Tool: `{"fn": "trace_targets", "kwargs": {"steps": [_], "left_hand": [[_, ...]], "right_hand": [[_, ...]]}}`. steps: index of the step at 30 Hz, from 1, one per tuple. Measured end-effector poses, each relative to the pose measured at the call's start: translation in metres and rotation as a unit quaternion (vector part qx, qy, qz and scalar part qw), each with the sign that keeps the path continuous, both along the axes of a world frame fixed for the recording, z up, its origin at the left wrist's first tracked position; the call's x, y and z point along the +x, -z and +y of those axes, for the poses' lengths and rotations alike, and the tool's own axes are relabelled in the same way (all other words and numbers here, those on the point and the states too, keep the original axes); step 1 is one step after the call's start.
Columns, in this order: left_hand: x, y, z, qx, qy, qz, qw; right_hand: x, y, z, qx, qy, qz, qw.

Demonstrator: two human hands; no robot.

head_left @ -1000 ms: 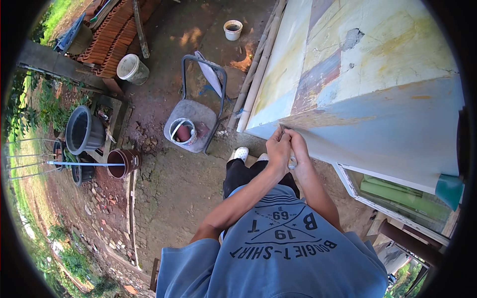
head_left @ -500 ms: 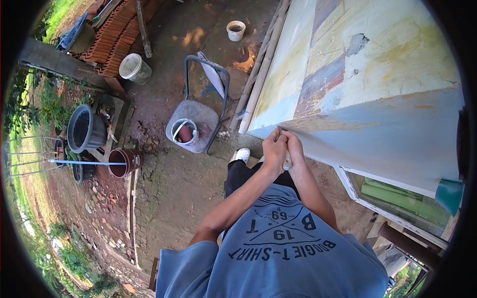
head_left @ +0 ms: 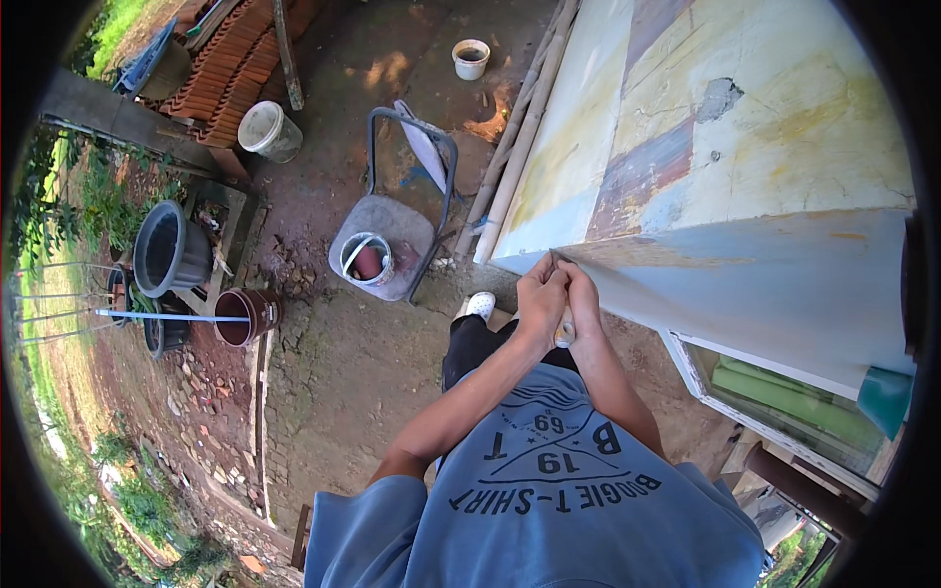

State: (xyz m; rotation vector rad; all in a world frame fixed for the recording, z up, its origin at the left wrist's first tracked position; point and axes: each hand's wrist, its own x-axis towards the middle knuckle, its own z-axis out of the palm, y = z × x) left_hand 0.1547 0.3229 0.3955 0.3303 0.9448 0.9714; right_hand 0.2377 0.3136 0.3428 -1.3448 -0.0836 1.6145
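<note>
Both my hands are closed together at the corner edge of the painted wall [head_left: 774, 127]. My left hand [head_left: 538, 302] has its fingers wrapped inward against the other hand. Pressed beside it is my right hand [head_left: 584, 297], fingers curled round the same thing. Between the wrists shows the pale, rounded end of a tool handle [head_left: 565, 334]. The tool's tip lies at or close to the wall edge, mostly hidden by my fingers, so its kind cannot be made out. Flaked, patchy paint and a grey bare spot [head_left: 718, 99] mark the wall.
A metal-framed chair [head_left: 407, 230] holds a small bucket [head_left: 367, 261] with a reddish-brown object inside. Bamboo poles [head_left: 520, 147] lean along the wall. White buckets [head_left: 271, 132], [head_left: 470, 60] stand beyond; plant pots [head_left: 246, 318] sit at left. A window [head_left: 784, 392] is at right.
The wall sits slightly farther right and lower in view. My hands stay together at the wall's edge, and a little more of the handle end shows.
</note>
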Motion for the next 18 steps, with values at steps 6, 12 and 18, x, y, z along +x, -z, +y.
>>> {"fn": "trace_targets", "kwargs": {"steps": [6,12,18], "left_hand": [[-0.002,-0.006,-0.008,-0.026,-0.044,-0.008,0.999],[-0.001,-0.006,0.004,-0.054,-0.071,-0.005,0.996],[0.002,0.025,0.007,-0.112,-0.066,0.006,0.992]], "right_hand": [[0.000,-0.027,-0.001,-0.016,-0.014,0.026,0.999],[-0.002,-0.016,0.009,-0.001,0.019,0.044,0.999],[-0.002,0.018,0.010,-0.043,0.026,-0.014,0.999]]}}
